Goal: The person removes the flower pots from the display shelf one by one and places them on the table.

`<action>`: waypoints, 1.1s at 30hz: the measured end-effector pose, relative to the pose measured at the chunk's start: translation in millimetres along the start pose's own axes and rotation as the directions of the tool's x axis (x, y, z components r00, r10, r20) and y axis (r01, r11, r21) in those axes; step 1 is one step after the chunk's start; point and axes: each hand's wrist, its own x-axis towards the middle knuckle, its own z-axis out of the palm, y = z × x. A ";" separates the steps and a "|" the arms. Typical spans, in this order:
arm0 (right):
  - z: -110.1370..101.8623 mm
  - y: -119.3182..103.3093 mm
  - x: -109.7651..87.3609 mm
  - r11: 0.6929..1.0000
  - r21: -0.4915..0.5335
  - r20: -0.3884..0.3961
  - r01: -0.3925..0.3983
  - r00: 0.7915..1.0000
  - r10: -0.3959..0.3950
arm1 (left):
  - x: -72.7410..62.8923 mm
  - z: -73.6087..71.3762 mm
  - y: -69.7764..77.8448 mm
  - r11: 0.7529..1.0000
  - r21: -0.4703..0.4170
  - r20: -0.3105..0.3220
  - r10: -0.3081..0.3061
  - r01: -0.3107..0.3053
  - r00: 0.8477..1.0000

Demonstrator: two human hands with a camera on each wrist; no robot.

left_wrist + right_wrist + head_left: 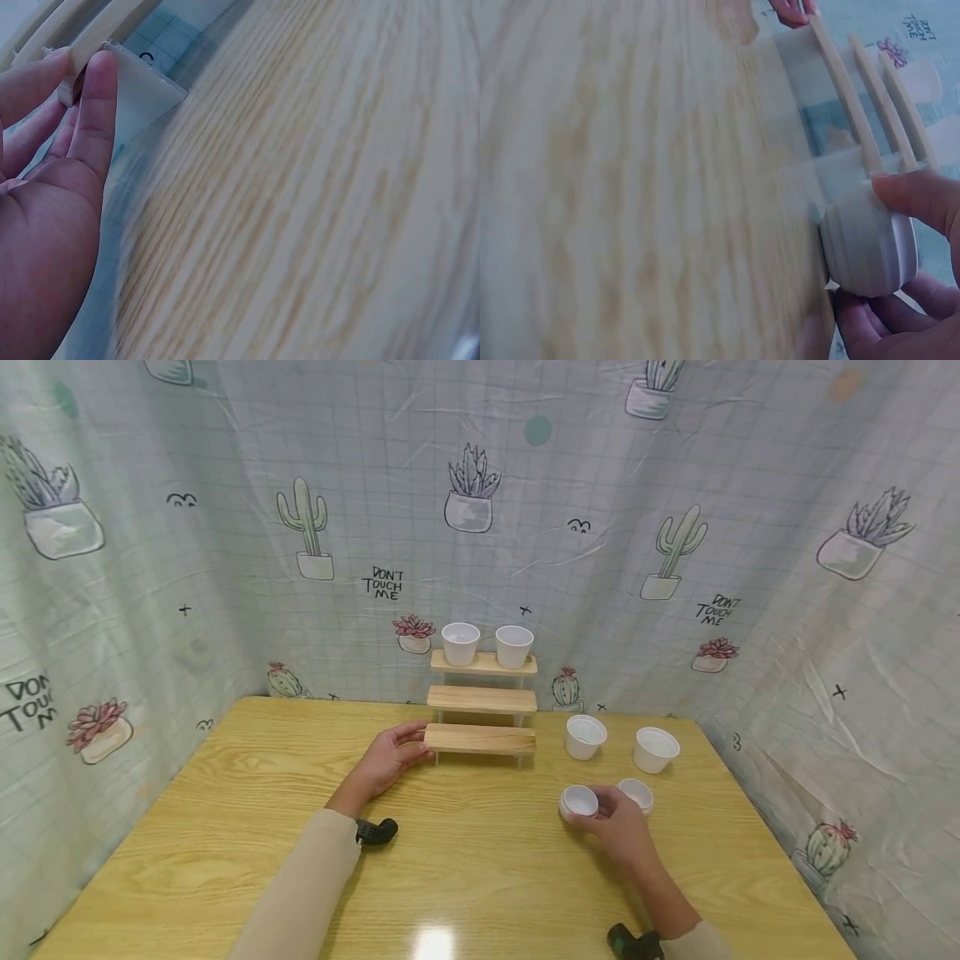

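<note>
A three-step display stand (481, 739) with wooden boards on clear supports stands at the back middle of the table. My left hand (392, 757) pinches the left end of its lowest board (88, 56) between thumb and fingers. On the right side, my right hand (621, 823) grips a small white pot (580, 801) by its sides, opening upward. Ribs run round this pot (866, 244) in the right wrist view, and it sits low at the tabletop. Another small white pot (637, 795) stands just behind the right hand, partly covered by it.
Two white pots, a left one (461, 645) and a right one (513, 647), stand on the top step. Two more, a nearer-to-stand pot (585, 737) and a farther pot (656, 750), are on the wooden table (465, 852) right of the stand. A printed curtain (360, 527) surrounds the table.
</note>
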 end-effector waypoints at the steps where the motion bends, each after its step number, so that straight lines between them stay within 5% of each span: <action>1: 0.5 -0.8 -0.2 1.000 0.003 0.002 0.000 1.000 0.000 | 0.0 0.2 0.0 1.000 0.000 -0.003 -0.001 0.001 1.000; 33: 29.8 -24.0 18.0 0.989 0.134 0.004 0.061 0.998 -0.062 | 1.1 -0.9 0.5 1.000 0.002 -0.010 -0.003 0.003 1.000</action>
